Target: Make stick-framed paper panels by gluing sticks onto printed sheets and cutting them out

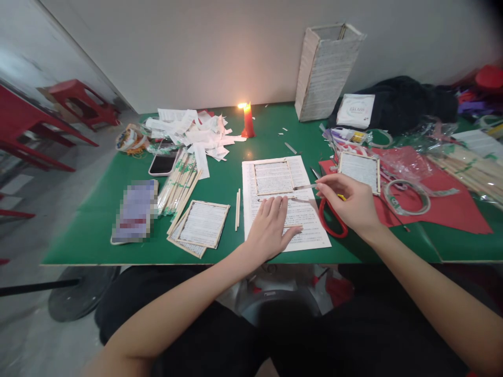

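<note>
The green desk (271, 125) fills my view, its right end cut off by the frame. A tall paper-clad column (326, 73) stands at the back, and a red sheet (444, 209) lies at the right under plastic clutter I can't fully make out. A stack (135, 212) at the left is pixelated, so I cannot tell what it is. A lit red candle (248, 120) stands beyond a heap of paper scraps (196, 133), beside a phone (163, 162) and a bundle of wooden sticks (178, 186).

In front of me lies a printed sheet (302, 175), its long axis running away from me. My left hand (271, 230) rests flat on it with the fingers spread, gripping nothing. A small wood-framed panel (274, 178) sits on the sheet's far half, its longer side running left to right. My right hand (346, 201) is closed in a pinch on a thin metal blade (305, 186), which lies almost level and points left, its tip just beside the panel's right edge. The hand hides most of the red-handled scissors (328, 220), and a yellow bit (341, 197) shows under its fingers, too small to identify.
</note>
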Demonstrator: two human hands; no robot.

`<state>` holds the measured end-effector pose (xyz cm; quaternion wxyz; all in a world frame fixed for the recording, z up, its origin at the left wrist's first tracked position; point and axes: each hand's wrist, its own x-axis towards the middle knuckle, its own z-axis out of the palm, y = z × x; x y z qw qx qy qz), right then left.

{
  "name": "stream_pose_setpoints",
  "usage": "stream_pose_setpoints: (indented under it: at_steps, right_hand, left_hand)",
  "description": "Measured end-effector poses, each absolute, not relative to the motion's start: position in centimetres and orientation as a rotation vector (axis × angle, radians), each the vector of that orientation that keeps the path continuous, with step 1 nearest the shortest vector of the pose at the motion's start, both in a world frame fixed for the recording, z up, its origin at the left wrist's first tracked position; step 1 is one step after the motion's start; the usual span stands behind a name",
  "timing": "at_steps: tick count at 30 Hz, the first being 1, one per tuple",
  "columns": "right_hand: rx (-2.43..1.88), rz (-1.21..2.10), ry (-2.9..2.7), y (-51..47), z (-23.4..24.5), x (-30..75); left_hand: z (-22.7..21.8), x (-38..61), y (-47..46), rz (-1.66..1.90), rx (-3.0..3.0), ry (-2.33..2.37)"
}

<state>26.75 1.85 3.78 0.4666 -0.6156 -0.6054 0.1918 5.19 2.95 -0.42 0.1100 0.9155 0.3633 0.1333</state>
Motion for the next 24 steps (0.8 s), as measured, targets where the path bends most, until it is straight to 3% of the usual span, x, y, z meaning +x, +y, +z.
stream_pose_setpoints:
  at_steps: [18,24]
  right_hand:
    - [-1.487,0.499,-1.460,1.96,3.31,26.95]
    - [-1.444,0.645,-1.300,2.17,3.31,26.84]
  left_hand:
    - [-1.05,5.35,2.80,0.357,2.758,1.125]
    - [-0.93,5.34,2.83,0.326,2.754,1.129]
